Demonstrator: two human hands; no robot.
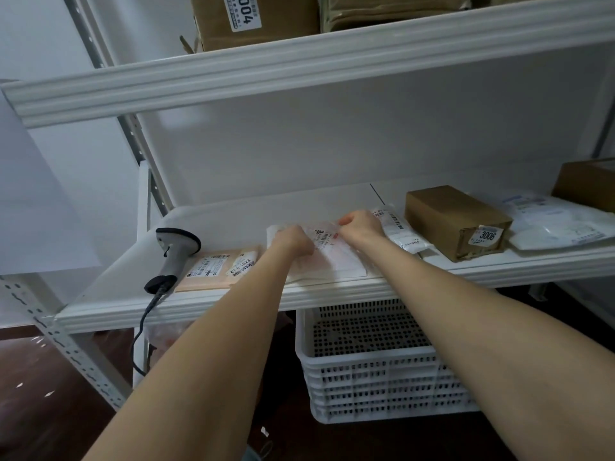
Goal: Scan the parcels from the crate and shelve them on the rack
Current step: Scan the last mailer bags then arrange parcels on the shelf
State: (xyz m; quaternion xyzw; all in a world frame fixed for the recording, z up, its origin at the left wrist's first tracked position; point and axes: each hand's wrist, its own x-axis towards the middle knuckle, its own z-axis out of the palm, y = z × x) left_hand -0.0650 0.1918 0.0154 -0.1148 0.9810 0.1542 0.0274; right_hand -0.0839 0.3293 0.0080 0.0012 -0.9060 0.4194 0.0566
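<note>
The sticker (487,235) on the brown box (449,217) right of the scanner (173,251) reads 3006; the pink envelope (213,274) beside the scanner, 47 6 1623; the label (245,11) on the cardboard box (283,28) above ends in 004.

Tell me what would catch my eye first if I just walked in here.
Two bare arms reach to the middle shelf, where the left hand and right hand grip a flat white parcel. A handheld scanner lies on the shelf to their left, and a brown box tagged 3006 sits to the right. Below the shelf stands a white perforated crate.
</note>
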